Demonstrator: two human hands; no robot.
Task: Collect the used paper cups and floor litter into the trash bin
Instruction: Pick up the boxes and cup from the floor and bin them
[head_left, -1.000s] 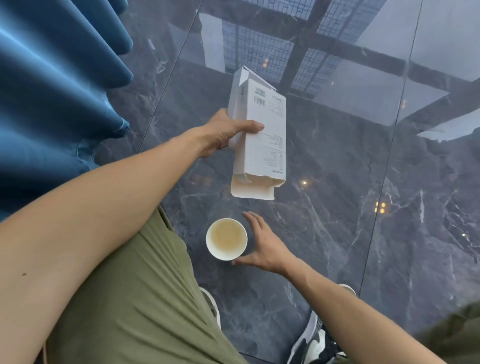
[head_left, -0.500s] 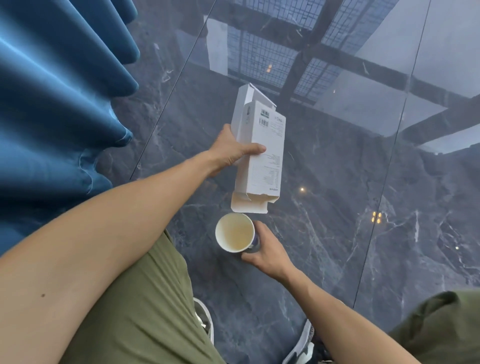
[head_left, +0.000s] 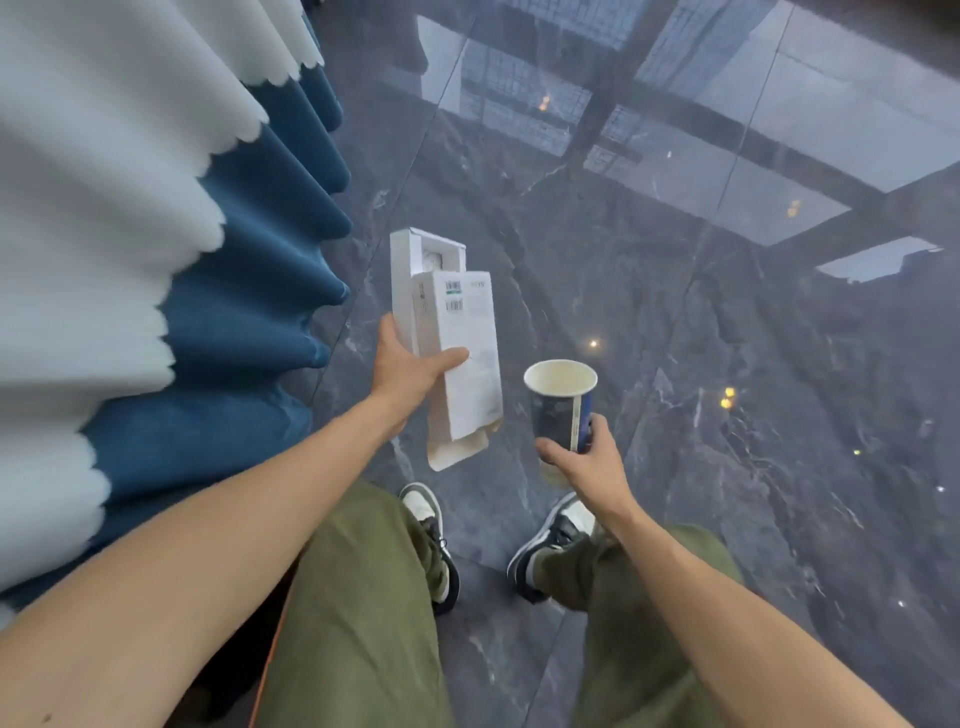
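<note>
both hands full; open floor (head_left: 727, 415) rightward, curtain (head_left: 234, 312) left.

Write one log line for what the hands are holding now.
left hand: holds white box | right hand: holds paper cup, upright | bin: unseen

Items counted: one paper cup (head_left: 560, 410), empty, just right of the box. One white cardboard box (head_left: 451, 343). Two hands: left hand (head_left: 408, 370) on the box, right hand (head_left: 587, 462) on the cup. Two shoes (head_left: 431, 540) below the box. One curtain (head_left: 156, 291) left of the box.
</note>
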